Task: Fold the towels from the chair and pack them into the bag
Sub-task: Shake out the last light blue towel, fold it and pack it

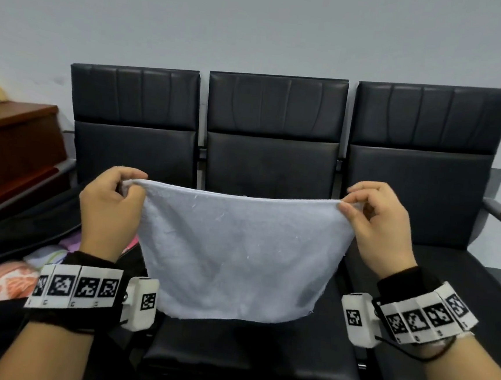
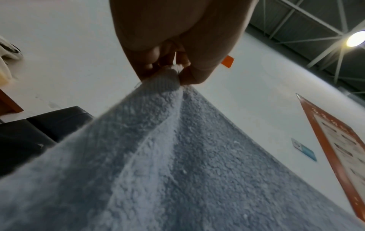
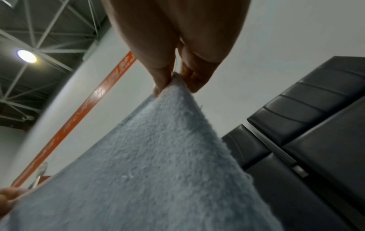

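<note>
Pale blue-grey terry towel [image 1: 237, 255] is held up in the air, spread in front of the middle seat of the black padded three-seat bench [image 1: 271, 164]. Top left corner is pinched between thumb and curled fingers of the left hand [image 1: 110, 208]; top right corner is pinched the same way by the right hand [image 1: 379, 228]. Top edge is pulled nearly taut with a slight sag; lower edge hangs free above the seat.

Handling, as judged: light, soft, limp cloth, no stiffness, so shape is kept only by tension between the corners. Pile looks grippy, slip unlikely. Best taken at corners or hem; a mid-panel grab would bunch it.

Open dark bag [image 1: 5, 247] sits at lower left, with coloured folded cloth [image 1: 8, 282] already inside.
</note>
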